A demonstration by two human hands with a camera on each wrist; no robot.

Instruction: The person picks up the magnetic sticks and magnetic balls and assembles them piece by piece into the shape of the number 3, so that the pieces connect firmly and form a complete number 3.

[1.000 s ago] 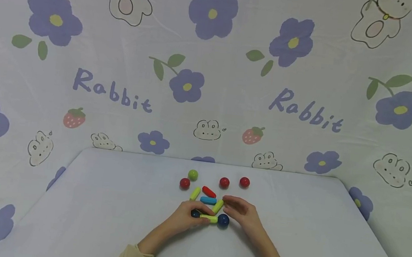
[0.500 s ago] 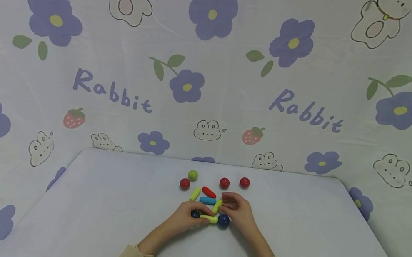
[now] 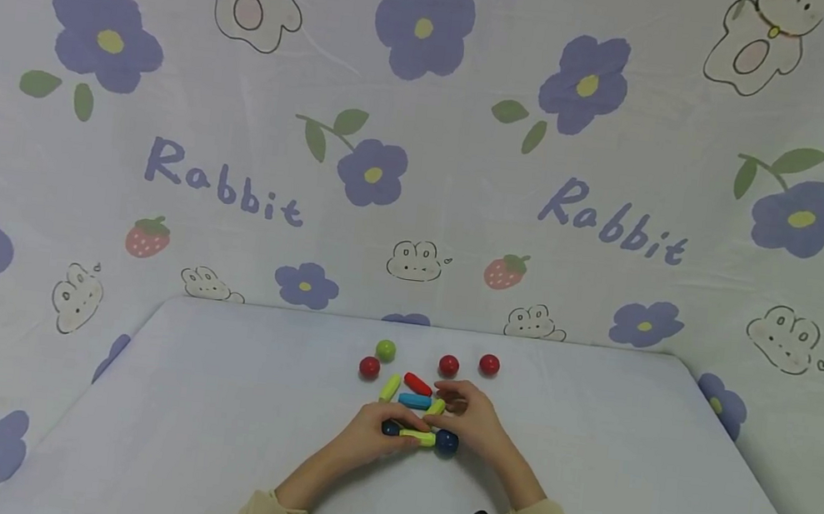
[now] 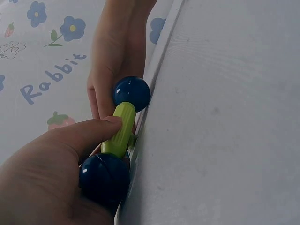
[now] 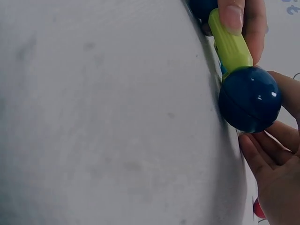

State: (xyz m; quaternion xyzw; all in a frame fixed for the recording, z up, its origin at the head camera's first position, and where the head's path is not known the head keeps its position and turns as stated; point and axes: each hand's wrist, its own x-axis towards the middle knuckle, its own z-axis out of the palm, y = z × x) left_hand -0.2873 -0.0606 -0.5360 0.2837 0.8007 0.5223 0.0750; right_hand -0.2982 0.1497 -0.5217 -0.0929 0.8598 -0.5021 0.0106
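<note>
My left hand pinches a yellow-green toy rod between thumb and fingers. A dark blue ball sits at one end of this rod, and a second dark blue ball at its other end, close to the palm. Just behind the right-end ball, my right hand has its thumb and fingers about another yellow-green rod, whose lower part the thumb hides. In the right wrist view the near ball covers the space between right thumb and fingers.
A blue rod, a red rod and another yellow-green rod lie behind the hands. Farther back are a green ball and red balls, all on the white table. A patterned cloth hangs behind.
My right hand has moved left, its thumb coming over the second yellow-green rod, which has shifted slightly. The left hand keeps its hold on the rod with the blue balls.
</note>
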